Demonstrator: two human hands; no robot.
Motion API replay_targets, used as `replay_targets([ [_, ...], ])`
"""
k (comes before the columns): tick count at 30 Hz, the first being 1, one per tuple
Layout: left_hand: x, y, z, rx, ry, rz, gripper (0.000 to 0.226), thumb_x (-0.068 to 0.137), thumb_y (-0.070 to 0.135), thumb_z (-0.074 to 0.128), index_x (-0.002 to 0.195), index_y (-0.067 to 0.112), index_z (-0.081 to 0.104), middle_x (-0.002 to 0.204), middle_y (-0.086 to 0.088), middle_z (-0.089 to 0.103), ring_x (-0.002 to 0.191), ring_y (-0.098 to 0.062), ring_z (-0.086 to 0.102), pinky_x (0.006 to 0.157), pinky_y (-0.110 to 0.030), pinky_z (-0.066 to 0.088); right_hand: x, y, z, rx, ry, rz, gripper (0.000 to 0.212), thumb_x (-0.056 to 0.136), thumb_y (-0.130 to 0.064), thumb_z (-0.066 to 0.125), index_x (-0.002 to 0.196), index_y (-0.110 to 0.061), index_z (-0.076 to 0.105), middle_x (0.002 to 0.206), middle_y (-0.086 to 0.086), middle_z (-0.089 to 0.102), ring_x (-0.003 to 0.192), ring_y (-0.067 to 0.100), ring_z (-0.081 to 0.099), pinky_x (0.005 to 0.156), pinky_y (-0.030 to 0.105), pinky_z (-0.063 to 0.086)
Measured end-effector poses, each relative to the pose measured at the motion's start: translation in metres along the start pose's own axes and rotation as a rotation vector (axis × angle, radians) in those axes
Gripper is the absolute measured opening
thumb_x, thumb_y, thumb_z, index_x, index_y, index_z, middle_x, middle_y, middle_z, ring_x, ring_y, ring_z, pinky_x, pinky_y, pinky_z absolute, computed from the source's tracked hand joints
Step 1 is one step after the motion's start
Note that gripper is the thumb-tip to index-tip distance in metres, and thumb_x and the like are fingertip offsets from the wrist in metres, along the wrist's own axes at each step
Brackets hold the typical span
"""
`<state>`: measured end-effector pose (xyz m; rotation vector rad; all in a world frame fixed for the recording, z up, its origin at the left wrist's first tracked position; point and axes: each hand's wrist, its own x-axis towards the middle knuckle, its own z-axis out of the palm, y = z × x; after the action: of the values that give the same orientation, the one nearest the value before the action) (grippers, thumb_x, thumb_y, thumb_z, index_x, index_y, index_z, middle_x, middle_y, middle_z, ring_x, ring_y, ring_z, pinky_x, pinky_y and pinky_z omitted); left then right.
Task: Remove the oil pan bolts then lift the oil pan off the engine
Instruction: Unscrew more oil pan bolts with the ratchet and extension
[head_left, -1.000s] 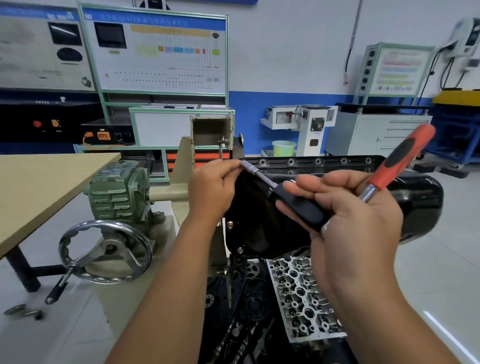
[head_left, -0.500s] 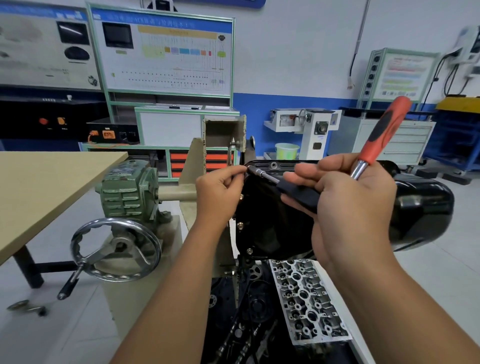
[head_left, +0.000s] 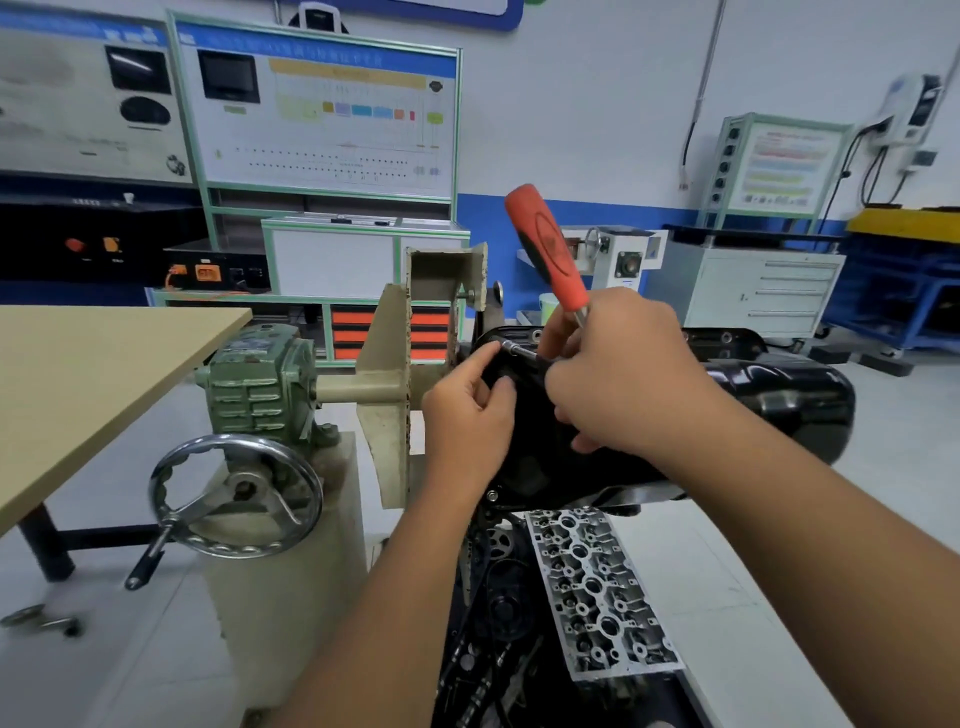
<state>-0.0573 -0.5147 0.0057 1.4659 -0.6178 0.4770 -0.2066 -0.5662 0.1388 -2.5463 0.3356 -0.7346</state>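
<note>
Oil pan, black and glossy, sits on top of the engine, which hangs on the stand in front of you. Your right hand grips a ratchet with an orange handle; the handle points up and to the left, and your fingers are curled round its lower end. A thin metal extension reaches from under that hand to the pan's near left corner. Your left hand is at that same corner, its index finger stretched to the tip of the extension and the thumb resting against the pan's black side; whether it pinches anything you cannot tell. Left of the stand sit a green gearbox and its handwheel, with a wooden worktop beyond.
</note>
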Motion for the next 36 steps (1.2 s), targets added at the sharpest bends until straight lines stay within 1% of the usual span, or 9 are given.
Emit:
replay_targets([
  [5, -0.037, 0.031, 0.001, 0.038, -0.256, 0.221, 0.064, 0.094, 0.046, 0.054, 0.154, 0.030, 0.041, 0.058, 0.004, 0.051, 0.050, -0.011, 0.046, 0.050, -0.033, 0.042, 0.002, 0.004, 0.000, 0.528, -0.008, 0.402, 0.016, 0.090, -0.003, 0.054, 0.094, -0.013, 0.066, 0.063, 0.010, 0.064, 0.036, 0.021, 0.058, 0.036, 0.026, 0.044],
  [11, -0.042, 0.056, -0.005, 0.240, -0.305, 0.295, 0.046, 0.104, 0.044, 0.035, 0.149, 0.052, 0.036, 0.077, -0.007, 0.068, 0.066, -0.029, 0.064, 0.059, -0.048, 0.054, 0.000, 0.003, -0.001, 1.338, 0.010, 0.853, 0.018, 0.094, -0.002, 0.044, 0.102, -0.014, 0.055, 0.050, 0.003, 0.054, 0.033, 0.011, 0.048, 0.031, 0.015, 0.030],
  [14, -0.037, 0.068, -0.008, 0.302, -0.295, 0.274, 0.042, 0.100, 0.041, 0.033, 0.140, 0.049, 0.039, 0.082, -0.007, 0.070, 0.072, -0.032, 0.065, 0.062, -0.048, 0.054, 0.001, -0.003, -0.004, 1.060, 0.071, 0.757, 0.015, 0.094, -0.008, 0.045, 0.100, -0.016, 0.056, 0.059, 0.005, 0.058, 0.031, 0.014, 0.048, 0.033, 0.017, 0.031],
  [20, -0.011, 0.077, -0.004, 0.516, -0.316, 0.249, 0.015, 0.091, 0.026, 0.047, 0.088, 0.015, 0.057, 0.076, -0.018, 0.064, 0.073, -0.046, 0.063, 0.057, -0.041, 0.044, 0.010, 0.022, -0.007, -0.346, 0.022, -0.208, 0.015, 0.100, -0.042, 0.047, 0.107, -0.031, 0.055, 0.090, 0.002, 0.060, 0.084, 0.032, 0.059, 0.069, 0.041, 0.047],
  [22, -0.012, 0.073, -0.002, 0.508, -0.270, 0.316, 0.017, 0.090, 0.029, 0.045, 0.090, 0.017, 0.058, 0.072, -0.016, 0.065, 0.070, -0.043, 0.063, 0.055, -0.041, 0.044, 0.005, 0.017, -0.008, -0.088, -0.011, -0.093, 0.022, 0.100, -0.053, 0.047, 0.112, -0.037, 0.056, 0.091, 0.001, 0.062, 0.074, 0.025, 0.065, 0.060, 0.038, 0.050],
  [26, -0.024, 0.065, -0.011, 0.359, -0.158, 0.412, 0.037, 0.092, 0.018, 0.053, 0.123, 0.038, 0.051, 0.078, -0.006, 0.070, 0.070, -0.034, 0.064, 0.059, -0.045, 0.053, -0.003, 0.003, 0.004, 1.170, 0.031, 0.704, 0.011, 0.103, -0.035, 0.050, 0.108, -0.026, 0.055, 0.063, 0.006, 0.067, 0.034, 0.017, 0.055, 0.034, 0.022, 0.041],
  [28, -0.025, 0.060, -0.013, 0.371, -0.113, 0.431, 0.044, 0.087, 0.010, 0.058, 0.122, 0.037, 0.052, 0.073, -0.005, 0.068, 0.066, -0.033, 0.063, 0.056, -0.044, 0.052, -0.004, 0.005, 0.012, 1.006, 0.068, 0.552, 0.012, 0.099, -0.017, 0.049, 0.108, -0.025, 0.050, 0.064, 0.008, 0.069, 0.040, 0.023, 0.061, 0.035, 0.024, 0.042],
  [33, -0.029, 0.060, -0.004, 0.409, -0.104, 0.112, 0.031, 0.086, 0.010, 0.055, 0.064, 0.023, 0.039, 0.050, 0.008, 0.042, 0.061, -0.041, 0.058, 0.046, -0.029, 0.028, 0.006, 0.004, -0.004, -0.339, -0.083, -0.467, 0.008, 0.100, -0.020, 0.046, 0.103, -0.027, 0.046, 0.084, -0.001, 0.059, 0.076, 0.032, 0.061, 0.065, 0.044, 0.052],
  [36, -0.026, 0.061, -0.007, 0.432, -0.085, 0.167, 0.023, 0.090, 0.009, 0.057, 0.073, 0.021, 0.048, 0.058, -0.003, 0.056, 0.064, -0.040, 0.058, 0.048, -0.034, 0.033, 0.004, 0.007, 0.001, -0.107, 0.075, -0.397, 0.003, 0.101, -0.029, 0.053, 0.101, -0.027, 0.054, 0.083, -0.001, 0.065, 0.077, 0.030, 0.064, 0.065, 0.039, 0.050],
])
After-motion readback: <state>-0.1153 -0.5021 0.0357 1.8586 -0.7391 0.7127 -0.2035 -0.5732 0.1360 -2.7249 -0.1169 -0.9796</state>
